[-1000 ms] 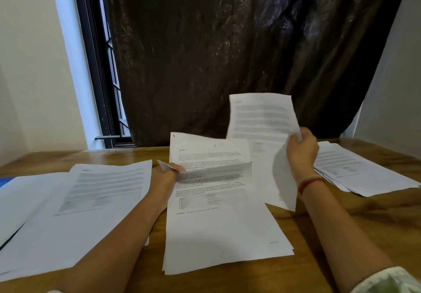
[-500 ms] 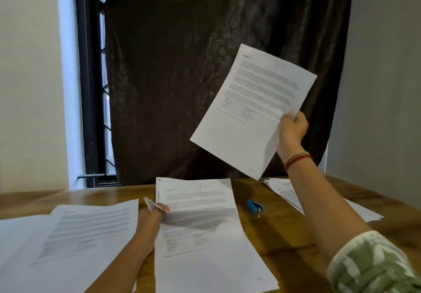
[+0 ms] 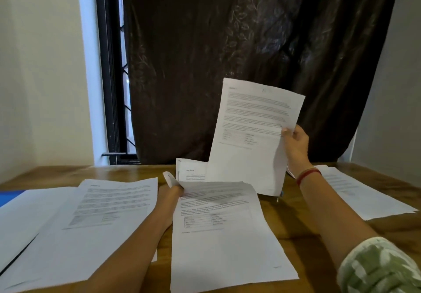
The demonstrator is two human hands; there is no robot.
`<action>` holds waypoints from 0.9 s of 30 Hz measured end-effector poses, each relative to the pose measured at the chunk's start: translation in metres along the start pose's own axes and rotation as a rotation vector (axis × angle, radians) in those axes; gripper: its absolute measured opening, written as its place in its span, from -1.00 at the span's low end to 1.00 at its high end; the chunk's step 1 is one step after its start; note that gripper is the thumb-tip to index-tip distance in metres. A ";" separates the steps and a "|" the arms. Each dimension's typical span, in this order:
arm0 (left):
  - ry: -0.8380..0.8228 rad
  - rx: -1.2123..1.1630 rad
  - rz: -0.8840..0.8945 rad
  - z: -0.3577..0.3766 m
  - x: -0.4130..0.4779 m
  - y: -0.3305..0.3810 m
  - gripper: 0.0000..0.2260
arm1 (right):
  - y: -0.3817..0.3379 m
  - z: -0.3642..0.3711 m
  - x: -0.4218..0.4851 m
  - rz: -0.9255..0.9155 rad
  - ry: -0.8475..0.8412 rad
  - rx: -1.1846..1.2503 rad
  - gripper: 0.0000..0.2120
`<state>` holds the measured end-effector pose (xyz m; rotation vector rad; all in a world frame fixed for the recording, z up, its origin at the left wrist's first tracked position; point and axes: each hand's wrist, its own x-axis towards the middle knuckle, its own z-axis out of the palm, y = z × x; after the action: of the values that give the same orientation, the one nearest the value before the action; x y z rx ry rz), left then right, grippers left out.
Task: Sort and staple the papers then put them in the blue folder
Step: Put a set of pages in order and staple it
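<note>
Right hand (image 3: 296,147) pinches a white printed sheet (image 3: 250,131) by its edge, above the wooden table (image 3: 296,235); left hand (image 3: 172,193) pinches the top corner of the middle white paper pile (image 3: 227,247); blue folder (image 3: 9,198) lies far left

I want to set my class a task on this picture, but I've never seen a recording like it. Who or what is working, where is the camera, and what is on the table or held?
There is no machine here. A person works with bare hands and wears the camera on their head, so both arms reach in from the bottom.

On the wooden table lie printed papers: a left stack, a middle stack and a right stack. A blue folder peeks in at the far left.

The right hand holds a raised sheet by its side edge. The left hand pinches the lifted corner of the middle stack's top sheet.

A small blue object below the raised sheet could be a stapler, but too little shows. Behind hangs a dark curtain.
</note>
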<state>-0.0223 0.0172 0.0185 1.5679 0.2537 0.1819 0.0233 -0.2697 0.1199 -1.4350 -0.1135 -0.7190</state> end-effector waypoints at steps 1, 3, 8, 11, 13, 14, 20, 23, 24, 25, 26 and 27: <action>-0.001 -0.005 -0.006 0.000 0.001 0.000 -0.84 | 0.002 -0.001 0.000 -0.001 -0.035 -0.028 -0.79; -0.006 -0.018 -0.017 0.000 0.000 0.000 -0.87 | 0.005 -0.003 -0.002 -0.007 -0.073 -0.070 -0.78; -0.016 -0.069 -0.009 0.000 0.001 -0.002 -0.87 | 0.008 -0.006 -0.003 0.085 -0.110 -0.043 -0.91; 0.000 -0.115 -0.016 0.001 0.003 -0.003 -0.85 | 0.011 -0.006 -0.010 0.192 -0.281 -0.162 -0.91; 0.022 -0.119 -0.015 0.001 0.005 -0.004 -0.86 | 0.018 -0.006 -0.016 0.261 -0.373 -0.200 -0.93; 0.030 -0.115 -0.009 0.001 0.005 -0.004 -0.87 | 0.022 -0.006 -0.019 0.304 -0.411 -0.194 -0.93; 0.068 -0.121 0.052 0.002 0.004 -0.005 -0.84 | 0.040 0.003 -0.040 0.472 -0.617 -0.211 -0.68; 0.085 -0.128 0.085 0.001 0.004 -0.006 -0.86 | 0.040 0.002 -0.053 0.477 -0.724 -0.171 -0.79; 0.087 -0.122 0.095 0.000 0.004 -0.007 -0.86 | 0.041 0.000 -0.056 0.471 -0.751 -0.164 -0.83; 0.089 -0.112 0.105 0.001 0.005 -0.007 -0.85 | 0.041 -0.003 -0.057 0.470 -0.760 -0.152 -0.85; 0.094 -0.101 0.115 0.000 0.005 -0.007 -0.85 | 0.041 -0.005 -0.058 0.476 -0.756 -0.132 -0.85; 0.097 -0.095 0.121 0.001 0.005 -0.008 -0.84 | 0.041 -0.007 -0.059 0.484 -0.748 -0.112 -0.86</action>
<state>-0.0176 0.0178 0.0107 1.4823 0.2235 0.3603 -0.0046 -0.2555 0.0553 -1.6940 -0.2930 0.2319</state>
